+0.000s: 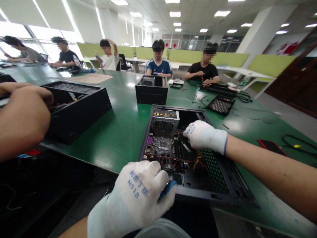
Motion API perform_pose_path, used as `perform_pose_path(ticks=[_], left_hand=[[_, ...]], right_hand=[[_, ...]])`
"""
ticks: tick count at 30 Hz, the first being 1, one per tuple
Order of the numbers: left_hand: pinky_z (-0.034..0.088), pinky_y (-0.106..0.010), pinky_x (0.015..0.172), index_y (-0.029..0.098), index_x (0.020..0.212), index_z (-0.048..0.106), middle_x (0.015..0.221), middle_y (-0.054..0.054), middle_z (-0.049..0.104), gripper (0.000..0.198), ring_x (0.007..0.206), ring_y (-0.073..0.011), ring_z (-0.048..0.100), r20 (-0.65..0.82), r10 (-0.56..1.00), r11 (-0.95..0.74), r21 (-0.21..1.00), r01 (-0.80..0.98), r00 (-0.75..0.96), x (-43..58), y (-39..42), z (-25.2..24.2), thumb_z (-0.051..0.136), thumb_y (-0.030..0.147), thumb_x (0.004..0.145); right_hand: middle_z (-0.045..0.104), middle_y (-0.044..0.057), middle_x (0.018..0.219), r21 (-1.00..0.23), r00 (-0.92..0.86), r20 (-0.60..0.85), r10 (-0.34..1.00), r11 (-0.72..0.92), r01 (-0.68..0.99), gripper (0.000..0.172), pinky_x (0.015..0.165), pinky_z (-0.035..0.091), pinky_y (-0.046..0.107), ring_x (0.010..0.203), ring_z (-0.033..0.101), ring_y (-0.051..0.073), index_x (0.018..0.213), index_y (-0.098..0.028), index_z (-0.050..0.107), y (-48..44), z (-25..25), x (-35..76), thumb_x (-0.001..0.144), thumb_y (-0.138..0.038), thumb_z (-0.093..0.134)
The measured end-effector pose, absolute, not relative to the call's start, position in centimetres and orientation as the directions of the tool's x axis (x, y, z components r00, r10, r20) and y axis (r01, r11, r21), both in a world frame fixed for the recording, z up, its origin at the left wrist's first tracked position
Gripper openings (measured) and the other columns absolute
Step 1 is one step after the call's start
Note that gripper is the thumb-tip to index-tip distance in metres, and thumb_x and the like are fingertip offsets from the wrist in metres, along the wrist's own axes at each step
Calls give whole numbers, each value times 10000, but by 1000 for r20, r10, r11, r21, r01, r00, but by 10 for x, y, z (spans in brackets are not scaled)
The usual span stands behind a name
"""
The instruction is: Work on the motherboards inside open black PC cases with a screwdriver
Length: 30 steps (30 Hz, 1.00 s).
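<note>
Because its open side faces up, the black desktop computer case (198,192) seems placed so that both gloved hands can get in from above; it lies right under them, at the near edge of the green tabletop (99,150). The left hand (138,190) curls over the case's near-left corner, thumb apart from the fingers, probably to steady the frame; its fingertips are partly hidden, so I cannot tell whether it pinches anything. The right hand (198,134) reaches inside with bent fingers, knuckles up, the wrist coming over the right-hand side of the case; whether the tips press together or hold a part, I cannot tell.

Between the hands is the motherboard (158,142), its processor socket (163,144) uncovered. The power supply unit (164,128) sits left of the right hand, in the far corner, presumably its built-in mount. Below the right hand, coloured cables (197,161) bunch beside the memory slots (178,149), perhaps gathered there to leave the board exposed.

Beyond the left hand, a co-worker's forearm (24,115) reaches over a second case (81,114). Straight ahead of both hands stands a third case (151,95); right of the right forearm lies a red-edged phone (271,147).
</note>
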<state>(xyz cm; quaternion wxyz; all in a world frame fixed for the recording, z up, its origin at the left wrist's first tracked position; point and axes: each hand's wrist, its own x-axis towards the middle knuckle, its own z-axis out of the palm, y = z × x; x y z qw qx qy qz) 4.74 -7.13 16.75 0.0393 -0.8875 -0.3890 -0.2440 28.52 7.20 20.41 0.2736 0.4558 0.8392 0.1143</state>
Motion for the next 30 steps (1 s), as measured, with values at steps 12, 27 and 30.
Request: perform_pose_path(ticks=[12, 27, 30], left_hand=[[361, -376, 535, 263, 732, 523, 715, 7, 601, 257, 604, -204, 597, 467, 677, -683, 110, 722, 569, 48, -72, 167, 589, 358, 961], [558, -383, 824, 190, 1100, 602, 1026, -70, 691, 189, 933, -251, 707, 111, 755, -655, 89, 750, 646, 77, -6, 205, 507, 298, 978], [569, -407, 952, 124, 1202, 594, 1178, -145, 696, 291, 1071, -285, 714, -97, 746, -661, 15, 750, 659, 98, 33, 199, 529, 269, 957]], right_hand=[[790, 206, 1075, 404, -438, -115, 892, 444, 800, 391, 864, 520, 405, 1018, 734, 321, 1062, -129, 799, 102, 194, 297, 1003, -406, 531], [771, 65, 974, -340, -423, 327, 845, 523, 782, 397, 814, 473, 310, 882, 674, 207, 1036, -171, 779, 59, 195, 340, 1014, -497, 552], [763, 87, 1007, -312, -443, 319, 838, 535, 785, 381, 840, 466, 320, 923, 666, 223, 1070, -161, 772, 60, 194, 341, 1007, -481, 575]])
